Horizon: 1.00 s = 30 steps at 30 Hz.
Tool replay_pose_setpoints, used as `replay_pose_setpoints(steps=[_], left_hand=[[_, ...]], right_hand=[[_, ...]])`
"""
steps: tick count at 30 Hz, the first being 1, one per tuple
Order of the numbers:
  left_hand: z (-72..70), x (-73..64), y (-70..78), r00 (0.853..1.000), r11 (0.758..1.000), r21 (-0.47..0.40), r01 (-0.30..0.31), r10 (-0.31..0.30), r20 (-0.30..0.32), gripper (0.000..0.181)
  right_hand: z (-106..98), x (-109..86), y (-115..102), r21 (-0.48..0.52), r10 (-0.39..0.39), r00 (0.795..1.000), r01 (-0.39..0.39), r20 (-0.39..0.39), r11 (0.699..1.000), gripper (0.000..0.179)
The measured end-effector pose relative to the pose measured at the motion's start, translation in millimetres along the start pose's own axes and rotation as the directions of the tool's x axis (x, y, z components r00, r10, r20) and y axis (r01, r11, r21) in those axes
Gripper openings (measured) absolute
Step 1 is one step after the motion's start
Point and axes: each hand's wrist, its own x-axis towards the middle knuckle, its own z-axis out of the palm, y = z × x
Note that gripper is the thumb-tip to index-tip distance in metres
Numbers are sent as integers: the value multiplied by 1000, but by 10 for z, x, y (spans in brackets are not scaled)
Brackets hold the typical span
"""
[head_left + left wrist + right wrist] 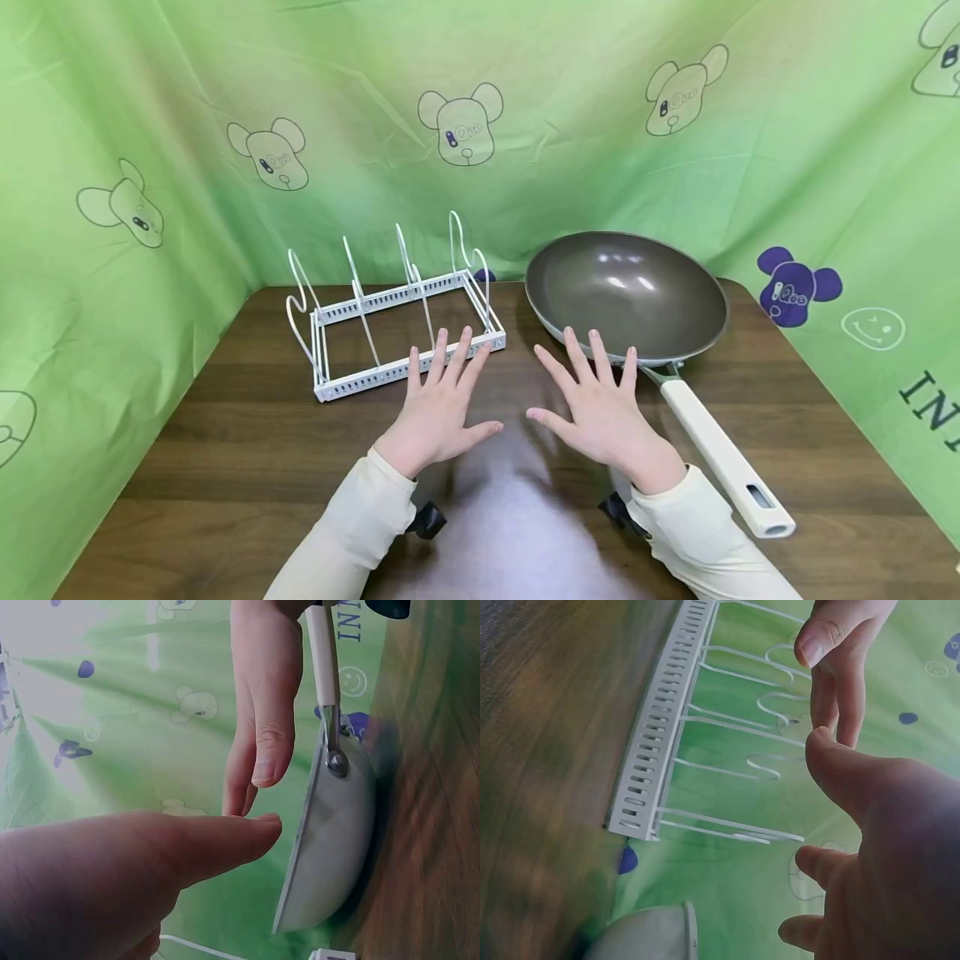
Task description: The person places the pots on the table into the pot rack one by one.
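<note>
Both hands hover over the middle of the table with fingers spread, palms down, holding nothing. My left hand (440, 408) is in front of a white wire pan rack (360, 382), its fingertips overlapping the rack's front rail in the head view. Bent wire dividers rise from the rack's slotted frame. My right hand (603, 408) is just in front of a wok-shaped frying pan (630, 292), brown inside. The pan's white handle (723, 454) points toward the front right, beside the right wrist. The right wrist view shows the rack's slotted rail (656, 727) side-on.
The brown wooden table (225, 483) carries the rack at left and the pan at right. Green cloth (360, 92) printed with bear faces hangs behind and along both sides. A dark wrist camera (427, 521) sits under the left sleeve.
</note>
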Motion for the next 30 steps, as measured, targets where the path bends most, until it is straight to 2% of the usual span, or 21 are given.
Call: replay_pose_setpoints(steps=[5, 9, 17, 21, 24, 30], left_hand=[[-12, -10, 49, 1000, 1000, -29, -13, 13, -16, 97], [-4, -7, 85, 998, 997, -68, -47, 44, -41, 96], [-26, 54, 131, 988, 977, -178, -117, 97, -116, 95], [-26, 86, 155, 986, 959, -245, -145, 118, -120, 96], [-3, 106, 180, 985, 934, -318, -163, 136, -106, 96], [59, 155, 229, 985, 869, -465, -172, 155, -74, 93]], right_hand=[[-98, -90, -1, -10, 10, 999, -11, -30, 1000, 78], [-211, -197, -11, 16, 14, 998, -13, -56, 1000, 78], [-430, -392, -34, 20, 0, 989, 3, -151, 1000, 78], [-475, -460, -16, 14, 0, 986, 3, -165, 1000, 78], [-516, -524, 10, 10, 17, 987, -16, -162, 1000, 80], [-607, -679, 142, 0, 77, 987, -78, -139, 997, 83]])
